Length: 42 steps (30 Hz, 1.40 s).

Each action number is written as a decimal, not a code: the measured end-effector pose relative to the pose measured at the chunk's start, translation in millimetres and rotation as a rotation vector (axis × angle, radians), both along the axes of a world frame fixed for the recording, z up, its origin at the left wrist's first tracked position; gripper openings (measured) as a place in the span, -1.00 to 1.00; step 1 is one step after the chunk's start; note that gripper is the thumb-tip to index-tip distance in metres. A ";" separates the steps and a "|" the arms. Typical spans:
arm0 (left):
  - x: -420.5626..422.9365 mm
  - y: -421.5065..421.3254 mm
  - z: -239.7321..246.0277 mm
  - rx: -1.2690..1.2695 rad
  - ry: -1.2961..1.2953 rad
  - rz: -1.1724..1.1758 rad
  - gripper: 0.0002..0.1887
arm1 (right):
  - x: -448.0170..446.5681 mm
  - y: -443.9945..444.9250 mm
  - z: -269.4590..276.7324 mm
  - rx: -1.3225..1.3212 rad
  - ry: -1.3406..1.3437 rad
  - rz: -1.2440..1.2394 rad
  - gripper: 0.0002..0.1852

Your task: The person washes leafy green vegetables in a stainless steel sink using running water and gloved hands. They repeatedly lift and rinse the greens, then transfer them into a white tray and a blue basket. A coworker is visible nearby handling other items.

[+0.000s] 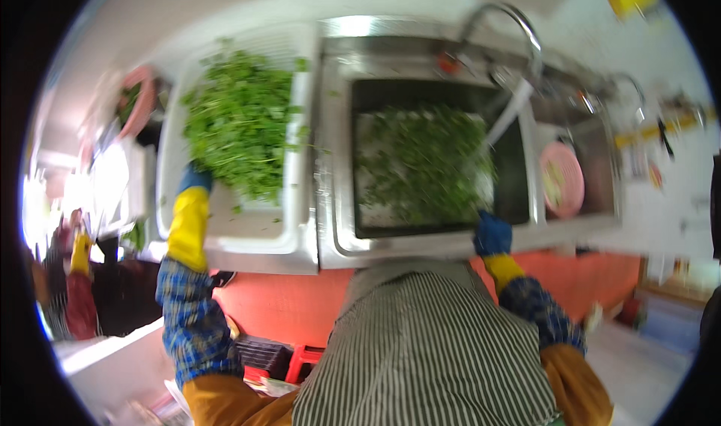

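My left hand (pixel 195 178), in a blue and yellow glove, is at the near left edge of a heap of leafy green herbs (pixel 248 121). The herbs lie in a white plastic tub (pixel 248 243); my fingertips are hard to make out there. At the front right corner of the stainless steel sink basin (pixel 439 244) is my gloved right hand (pixel 493 233), its fingers curled and blurred. More leafy greens (pixel 422 161) lie in the basin over a pale surface. From the curved faucet (pixel 532 37) a white tube (pixel 510 113) slants down toward these greens.
A second basin to the right holds a pink basket (pixel 563 179) with pale pieces in it. Another pink basket (pixel 141 102) stands left of the tub. At far left, a person's yellow-gloved hand (pixel 81 251) shows. A red stool (pixel 304 361) and dark crate (pixel 262 355) are below.
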<state>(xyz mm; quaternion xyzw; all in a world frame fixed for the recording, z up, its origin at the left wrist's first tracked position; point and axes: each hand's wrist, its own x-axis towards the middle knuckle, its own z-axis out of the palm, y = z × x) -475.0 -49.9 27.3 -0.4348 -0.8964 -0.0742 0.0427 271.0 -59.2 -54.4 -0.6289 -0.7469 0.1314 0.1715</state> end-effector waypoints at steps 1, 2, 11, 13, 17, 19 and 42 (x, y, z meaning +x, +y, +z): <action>3.4 -9.1 7.9 0.058 -0.097 -0.029 -0.56 | -1.5 -0.5 0.3 0.072 -0.003 0.017 -0.85; 11.8 -21.6 20.1 0.124 -0.383 -0.021 -0.39 | -1.2 -1.1 2.2 0.077 0.050 0.010 -0.85; 289.4 -62.2 83.9 0.702 -1.139 -0.527 -0.57 | -5.3 4.0 22.7 0.012 -0.126 0.055 -0.69; 356.5 -54.9 70.3 0.750 -1.100 -0.791 -0.52 | -5.9 5.3 22.0 0.028 -0.104 0.073 -0.68; 414.9 -33.6 29.0 0.257 -0.694 -0.829 -0.53 | 4.8 24.1 6.5 -0.406 -0.160 0.125 -0.62; 420.0 -31.9 1.0 0.217 -0.535 -0.852 -0.50 | 16.5 41.2 -6.3 -0.623 -0.081 0.088 -0.50; 429.6 -65.2 -62.8 -0.027 -0.359 -0.496 -0.63 | -87.9 225.8 -144.0 -0.455 0.401 -0.180 -0.05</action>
